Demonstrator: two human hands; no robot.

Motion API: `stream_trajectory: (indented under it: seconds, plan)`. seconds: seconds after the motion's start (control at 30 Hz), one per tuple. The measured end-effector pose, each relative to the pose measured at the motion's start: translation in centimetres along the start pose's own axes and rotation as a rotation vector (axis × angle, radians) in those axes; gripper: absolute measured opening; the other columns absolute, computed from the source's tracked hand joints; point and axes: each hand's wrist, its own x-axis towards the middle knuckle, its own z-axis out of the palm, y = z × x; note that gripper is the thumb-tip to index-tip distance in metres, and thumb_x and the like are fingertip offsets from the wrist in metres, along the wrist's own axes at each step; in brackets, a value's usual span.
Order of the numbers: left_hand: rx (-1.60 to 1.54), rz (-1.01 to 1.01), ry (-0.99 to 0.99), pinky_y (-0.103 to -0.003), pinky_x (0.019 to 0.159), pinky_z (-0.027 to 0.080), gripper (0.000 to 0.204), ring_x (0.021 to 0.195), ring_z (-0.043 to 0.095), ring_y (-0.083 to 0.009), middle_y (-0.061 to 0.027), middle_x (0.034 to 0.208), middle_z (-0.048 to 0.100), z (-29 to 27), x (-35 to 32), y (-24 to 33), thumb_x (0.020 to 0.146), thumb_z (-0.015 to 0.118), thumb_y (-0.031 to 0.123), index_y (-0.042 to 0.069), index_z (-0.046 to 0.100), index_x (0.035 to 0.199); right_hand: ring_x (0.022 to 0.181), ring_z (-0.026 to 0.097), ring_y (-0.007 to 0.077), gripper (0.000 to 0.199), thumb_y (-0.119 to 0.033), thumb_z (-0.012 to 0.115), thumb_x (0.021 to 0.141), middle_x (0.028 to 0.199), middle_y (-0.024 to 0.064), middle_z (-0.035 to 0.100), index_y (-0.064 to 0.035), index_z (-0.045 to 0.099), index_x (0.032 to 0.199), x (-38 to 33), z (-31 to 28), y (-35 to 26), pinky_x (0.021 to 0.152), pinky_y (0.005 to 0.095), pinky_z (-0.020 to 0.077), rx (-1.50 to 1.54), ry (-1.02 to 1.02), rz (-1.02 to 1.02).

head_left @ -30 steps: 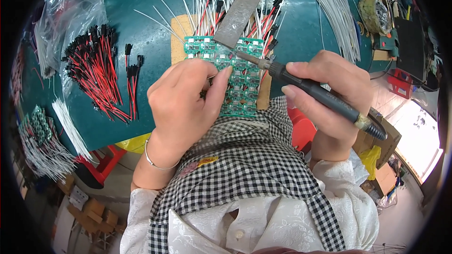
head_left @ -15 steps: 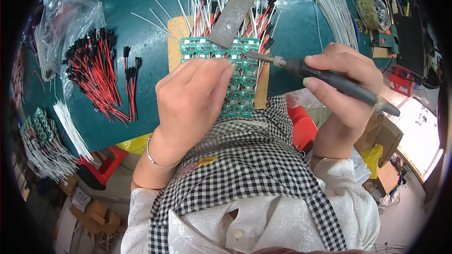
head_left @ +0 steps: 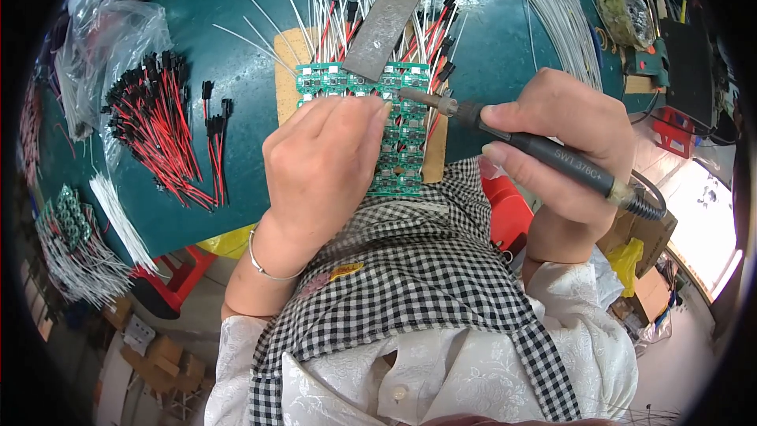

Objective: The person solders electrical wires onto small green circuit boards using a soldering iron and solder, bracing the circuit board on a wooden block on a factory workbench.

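Observation:
My right hand (head_left: 568,130) grips a dark soldering iron (head_left: 556,159), its tip pointing left onto a panel of green circuit boards (head_left: 408,138). My left hand (head_left: 319,154) is closed in a pinch over the left part of that panel, hiding it; what the fingertips hold I cannot make out. Under the panel lies a brown backing board (head_left: 434,162). Across the panel's far edge rests a flat grey metal bar (head_left: 396,20). White wires (head_left: 331,16) and red-black leads with black connectors (head_left: 438,24) stick out beyond that edge.
To the left lie a heap of red-black connector leads (head_left: 158,118), a clear plastic bag (head_left: 118,39), a white wire bundle (head_left: 118,217) and wired green boards (head_left: 75,225). Long white wires (head_left: 552,16) and a round tin (head_left: 623,16) are at the far right. A red stool (head_left: 509,213) stands below.
The soldering iron has moved a little left and turned in my right hand, so its cable now shows. The panel and bar have shifted slightly left; my left hand keeps its pinch.

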Motion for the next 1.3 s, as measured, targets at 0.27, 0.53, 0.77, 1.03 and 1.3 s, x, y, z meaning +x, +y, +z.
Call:
stream_trajectory:
  seconds: [0.27,0.53,0.77,1.03,1.3]
  plan:
    - [-0.084,-0.092,0.01,-0.034,0.057,0.05,0.015,0.063,0.063,-0.0254,-0.0082,0.072,0.064,-1.6,-0.2,0.5,0.075,0.077,-0.003,0.004,0.064,0.081,0.055,0.057,0.0152,0.025,-0.003,0.079,0.063,0.064,0.0084,0.063,0.0027,0.075,0.087,-0.8,-0.7,0.5,0.051,0.0259,0.0395,0.054,0.106,0.052]
    - [-0.111,-0.051,-0.005,-0.027,0.053,0.043,0.011,0.056,0.057,-0.0149,-0.007,0.069,0.062,-0.2,0.0,0.5,0.079,0.076,-0.005,0.001,0.07,0.086,0.054,0.058,0.0138,0.025,-0.004,0.08,0.065,0.065,0.0082,0.064,0.0024,0.074,0.089,-1.9,-0.4,0.8,0.05,0.0247,0.0393,-0.013,0.118,0.079]
    - [-0.07,-0.009,0.02,-0.03,0.054,0.046,0.013,0.058,0.06,-0.0217,-0.0095,0.071,0.064,0.5,0.0,0.1,0.077,0.079,-0.002,0.002,0.07,0.085,0.054,0.058,0.0148,0.024,-0.002,0.08,0.066,0.066,0.0085,0.064,0.0016,0.074,0.089,-2.0,0.3,0.8,0.05,0.0249,0.0397,-0.049,0.113,0.08]
    - [-0.01,0.023,0.034,-0.032,0.054,0.046,0.013,0.058,0.06,-0.0226,-0.0087,0.069,0.064,0.9,0.2,0.1,0.077,0.079,-0.001,0.003,0.068,0.083,0.057,0.061,0.0206,0.024,-0.003,0.08,0.067,0.067,0.0089,0.064,0.0007,0.074,0.089,-1.8,0.7,-0.2,0.052,0.0302,0.0446,-0.11,0.088,0.044]
    - [-0.049,-0.161,-0.029,-0.036,0.056,0.049,0.017,0.062,0.062,-0.0259,-0.0078,0.071,0.063,-1.1,-0.3,1.1,0.076,0.078,-0.001,0.004,0.062,0.082,0.055,0.059,0.0182,0.023,-0.002,0.079,0.067,0.066,0.0087,0.064,0.001,0.074,0.089,-1.7,0.6,-0.1,0.051,0.0287,0.0421,-0.075,0.09,0.074]
